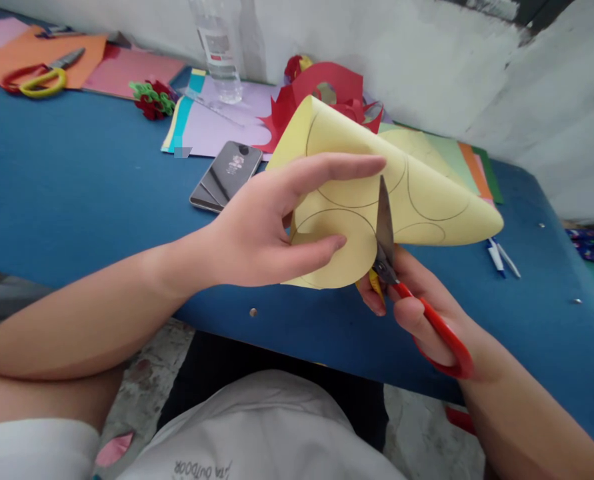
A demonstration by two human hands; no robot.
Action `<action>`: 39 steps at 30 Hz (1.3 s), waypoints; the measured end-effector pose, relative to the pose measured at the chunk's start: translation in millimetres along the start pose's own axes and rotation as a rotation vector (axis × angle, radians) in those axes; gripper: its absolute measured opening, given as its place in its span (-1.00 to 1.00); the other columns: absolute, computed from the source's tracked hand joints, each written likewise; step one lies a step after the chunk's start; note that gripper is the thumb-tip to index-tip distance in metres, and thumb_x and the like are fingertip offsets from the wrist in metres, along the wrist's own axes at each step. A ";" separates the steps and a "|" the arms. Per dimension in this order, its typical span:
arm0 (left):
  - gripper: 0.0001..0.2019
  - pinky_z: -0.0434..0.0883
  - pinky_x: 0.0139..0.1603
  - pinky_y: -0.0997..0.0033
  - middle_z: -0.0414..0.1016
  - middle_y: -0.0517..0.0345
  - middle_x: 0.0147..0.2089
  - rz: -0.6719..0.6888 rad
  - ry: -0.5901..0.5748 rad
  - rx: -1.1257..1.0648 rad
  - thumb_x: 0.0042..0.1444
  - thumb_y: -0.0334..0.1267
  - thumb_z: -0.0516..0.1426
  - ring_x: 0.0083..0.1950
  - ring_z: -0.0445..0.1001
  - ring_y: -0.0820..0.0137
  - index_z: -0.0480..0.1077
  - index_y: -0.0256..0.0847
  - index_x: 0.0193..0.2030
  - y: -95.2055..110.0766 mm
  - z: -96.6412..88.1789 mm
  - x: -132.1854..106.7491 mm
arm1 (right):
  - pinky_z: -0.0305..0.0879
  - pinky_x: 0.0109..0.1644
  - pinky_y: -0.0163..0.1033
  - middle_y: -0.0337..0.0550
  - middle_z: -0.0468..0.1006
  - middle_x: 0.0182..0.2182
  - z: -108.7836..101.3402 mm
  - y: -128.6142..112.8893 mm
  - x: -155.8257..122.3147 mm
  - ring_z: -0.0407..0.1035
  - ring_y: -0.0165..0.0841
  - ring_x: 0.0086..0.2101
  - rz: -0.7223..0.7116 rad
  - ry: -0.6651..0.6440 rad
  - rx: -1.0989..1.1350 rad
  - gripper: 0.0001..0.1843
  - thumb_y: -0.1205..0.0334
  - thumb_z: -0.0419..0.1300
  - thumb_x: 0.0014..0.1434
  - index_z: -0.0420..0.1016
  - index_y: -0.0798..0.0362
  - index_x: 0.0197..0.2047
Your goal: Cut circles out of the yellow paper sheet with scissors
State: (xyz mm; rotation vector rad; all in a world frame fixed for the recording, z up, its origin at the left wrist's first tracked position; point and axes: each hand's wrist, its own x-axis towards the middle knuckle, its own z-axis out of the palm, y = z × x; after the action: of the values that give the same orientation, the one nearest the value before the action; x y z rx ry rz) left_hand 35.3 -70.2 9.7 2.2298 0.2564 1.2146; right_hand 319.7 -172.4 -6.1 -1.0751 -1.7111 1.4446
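My left hand (pixel 271 227) pinches a curled sheet of yellow paper (pixel 427 193) with pencilled circles on it, thumb underneath and fingers over the top. My right hand (pixel 417 307) grips red and yellow handled scissors (pixel 387 233), fingers through the loops. The blade points up and cuts into the paper's lower edge, right beside my left fingertips. Both hands are held just above the front edge of the blue table (pixel 77 200).
A phone (pixel 227 177) lies behind my left hand. Coloured paper sheets, red paper scraps (pixel 327 87), a clear plastic bottle (pixel 219 50) and a second pair of scissors (pixel 41 77) sit at the back. Two pens (pixel 501 257) lie at the right. A white wall stands behind.
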 end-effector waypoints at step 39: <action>-0.15 0.58 0.68 0.03 0.68 0.25 0.57 -0.003 0.003 -0.023 0.17 -0.41 0.41 0.57 0.65 -0.04 0.55 0.16 0.62 -3.9 0.2 2.9 | 0.07 -0.36 -0.04 -0.30 0.37 -0.36 -5.2 5.0 -2.2 0.16 -0.25 -0.41 -0.027 0.027 -0.062 -0.33 -0.63 0.33 0.45 0.42 -0.18 0.00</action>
State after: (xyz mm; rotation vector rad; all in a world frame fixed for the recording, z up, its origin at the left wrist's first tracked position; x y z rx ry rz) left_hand 37.6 -65.9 9.5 2.2072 0.2460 1.2136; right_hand 326.1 -171.7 -10.0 -1.0950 -1.7547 1.3626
